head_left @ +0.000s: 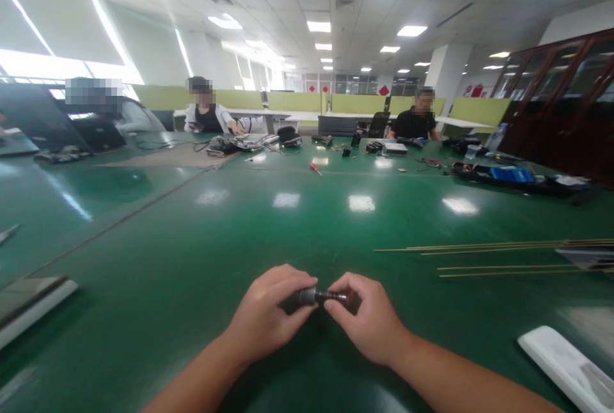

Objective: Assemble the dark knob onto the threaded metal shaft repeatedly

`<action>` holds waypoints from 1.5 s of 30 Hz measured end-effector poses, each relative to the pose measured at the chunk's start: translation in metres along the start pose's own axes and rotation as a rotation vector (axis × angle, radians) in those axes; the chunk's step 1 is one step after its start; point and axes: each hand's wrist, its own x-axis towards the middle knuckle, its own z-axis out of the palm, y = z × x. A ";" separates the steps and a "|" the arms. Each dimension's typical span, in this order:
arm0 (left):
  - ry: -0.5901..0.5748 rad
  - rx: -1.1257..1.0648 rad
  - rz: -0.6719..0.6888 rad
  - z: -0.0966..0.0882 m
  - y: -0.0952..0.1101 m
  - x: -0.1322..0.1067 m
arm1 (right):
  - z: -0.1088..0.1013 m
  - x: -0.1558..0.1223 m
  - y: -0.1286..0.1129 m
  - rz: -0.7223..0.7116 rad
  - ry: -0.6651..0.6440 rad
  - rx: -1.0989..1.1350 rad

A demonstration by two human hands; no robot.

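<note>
My two hands meet low in the middle of the head view, just above a green table (192, 259). Between them is a small dark metal cylinder with a thin threaded stem (320, 296). My left hand (268, 314) is closed round the thicker grey end. My right hand (367, 320) pinches the thinner stem end with thumb and fingers. What the part is exactly I cannot make out.
Several thin brass rods (494, 248) lie to the right. A white flat object (566, 368) sits at the lower right, a grey-white tray (29, 307) at the left. A red screwdriver (315, 169), tools and cables lie farther back, where three people sit.
</note>
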 end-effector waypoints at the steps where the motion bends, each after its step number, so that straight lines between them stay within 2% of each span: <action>1: 0.001 0.003 0.000 0.000 0.000 0.000 | 0.000 0.000 0.000 0.000 0.002 -0.003; 45: 0.027 0.015 -0.023 -0.004 -0.002 0.001 | -0.001 0.002 -0.001 0.028 0.020 -0.004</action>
